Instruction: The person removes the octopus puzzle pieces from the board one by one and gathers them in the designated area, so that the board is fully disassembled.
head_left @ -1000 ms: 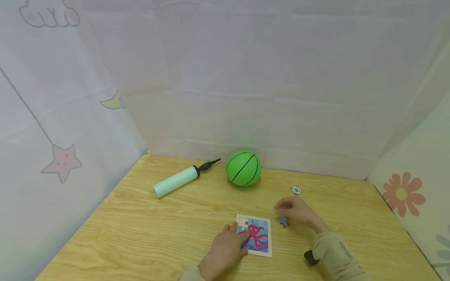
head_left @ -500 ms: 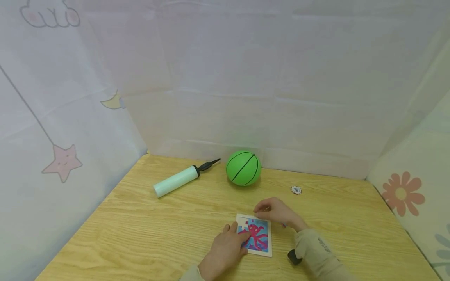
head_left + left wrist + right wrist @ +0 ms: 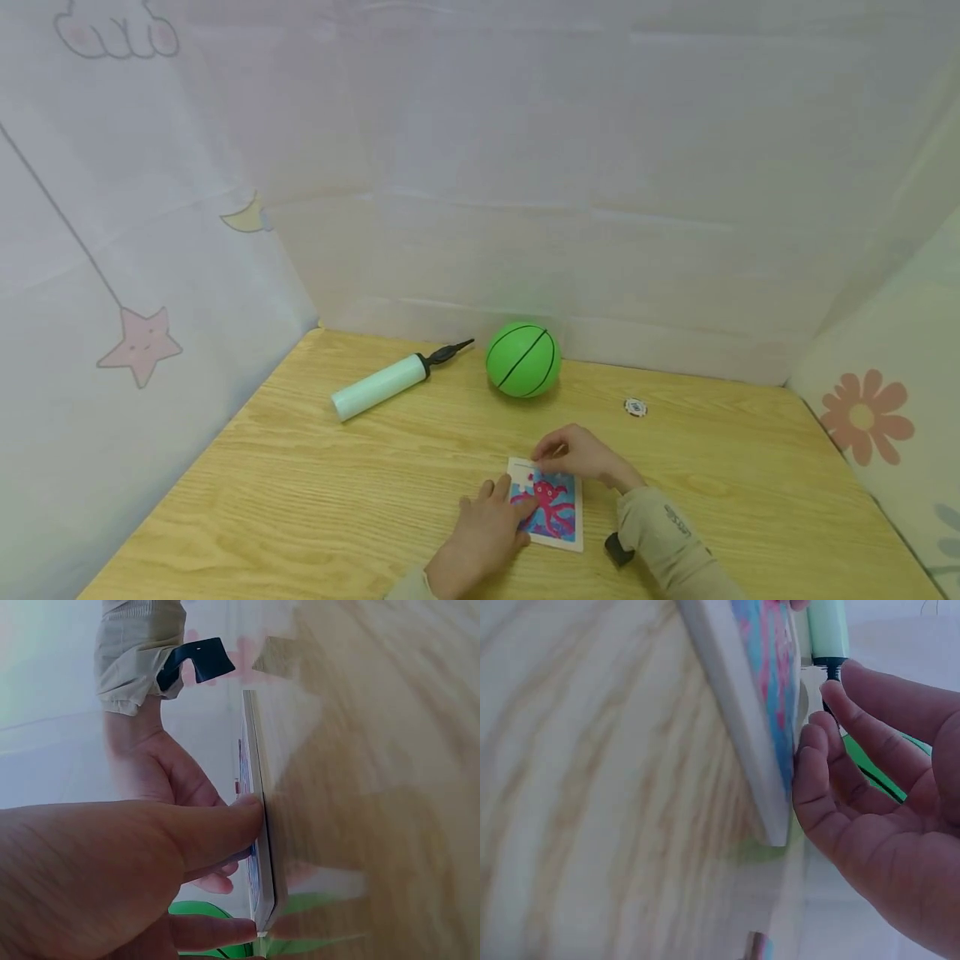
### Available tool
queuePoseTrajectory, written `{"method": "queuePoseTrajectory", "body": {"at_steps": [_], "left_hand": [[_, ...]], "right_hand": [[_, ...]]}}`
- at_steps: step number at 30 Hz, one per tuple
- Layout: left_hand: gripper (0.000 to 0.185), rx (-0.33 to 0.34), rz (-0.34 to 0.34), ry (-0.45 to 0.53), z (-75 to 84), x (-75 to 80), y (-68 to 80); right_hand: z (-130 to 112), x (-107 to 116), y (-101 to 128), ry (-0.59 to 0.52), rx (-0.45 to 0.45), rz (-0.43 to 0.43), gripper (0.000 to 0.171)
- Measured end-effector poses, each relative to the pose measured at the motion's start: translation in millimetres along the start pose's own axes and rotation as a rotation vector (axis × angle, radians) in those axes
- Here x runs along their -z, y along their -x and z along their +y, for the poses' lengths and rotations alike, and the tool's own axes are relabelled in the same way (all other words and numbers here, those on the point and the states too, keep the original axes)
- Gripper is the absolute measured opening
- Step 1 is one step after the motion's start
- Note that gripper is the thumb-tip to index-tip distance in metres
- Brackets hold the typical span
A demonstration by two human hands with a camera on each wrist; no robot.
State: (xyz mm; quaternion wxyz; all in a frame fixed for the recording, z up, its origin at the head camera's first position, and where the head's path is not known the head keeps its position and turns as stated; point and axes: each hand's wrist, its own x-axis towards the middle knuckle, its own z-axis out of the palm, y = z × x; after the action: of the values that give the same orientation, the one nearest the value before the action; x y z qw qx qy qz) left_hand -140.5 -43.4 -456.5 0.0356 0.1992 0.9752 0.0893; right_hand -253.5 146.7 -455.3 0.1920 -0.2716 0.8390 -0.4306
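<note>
My left hand (image 3: 483,529) rests on the octopus jigsaw puzzle (image 3: 566,525), a flat board with a white border. Its index finger lies across the picture. In the left wrist view the thumb (image 3: 217,829) presses the board's edge. Over the puzzle's upper edge hovers my right hand (image 3: 581,454), fingers bent. The right wrist view shows its fingertips close together, the lower fingers against the board's corner; whether a piece is between thumb and index is not visible. At the puzzle's upper left, pale backing (image 3: 522,473) shows. A loose puzzle piece (image 3: 759,946) lies beside the board.
A green ball (image 3: 522,360) stands at the back of the wooden table (image 3: 337,508). Left of it lies a mint hand pump (image 3: 381,387) with a black nozzle. Behind the right hand is a poker chip (image 3: 635,407). Printed sheets (image 3: 465,167) hang around the table.
My right hand has moved left from beside the loose puzzle piece to above the puzzle's top edge. The left hand has stayed on the puzzle. The head view has shifted slightly.
</note>
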Motion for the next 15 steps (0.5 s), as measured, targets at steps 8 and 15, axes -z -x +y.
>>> {"method": "queuePoseTrajectory", "body": {"at_steps": [8, 15], "left_hand": [[0.041, 0.020, -0.024, 0.038, -0.9, -0.1, 0.8], [0.041, 0.015, -0.029, 0.032, -0.2, 1.9, 1.1]], "right_hand": [[5.8, -2.0, -4.9, -0.027, -0.037, -0.034, 0.015], [5.7, -2.5, -8.3, 0.015, -0.010, -0.052, 0.010]]}}
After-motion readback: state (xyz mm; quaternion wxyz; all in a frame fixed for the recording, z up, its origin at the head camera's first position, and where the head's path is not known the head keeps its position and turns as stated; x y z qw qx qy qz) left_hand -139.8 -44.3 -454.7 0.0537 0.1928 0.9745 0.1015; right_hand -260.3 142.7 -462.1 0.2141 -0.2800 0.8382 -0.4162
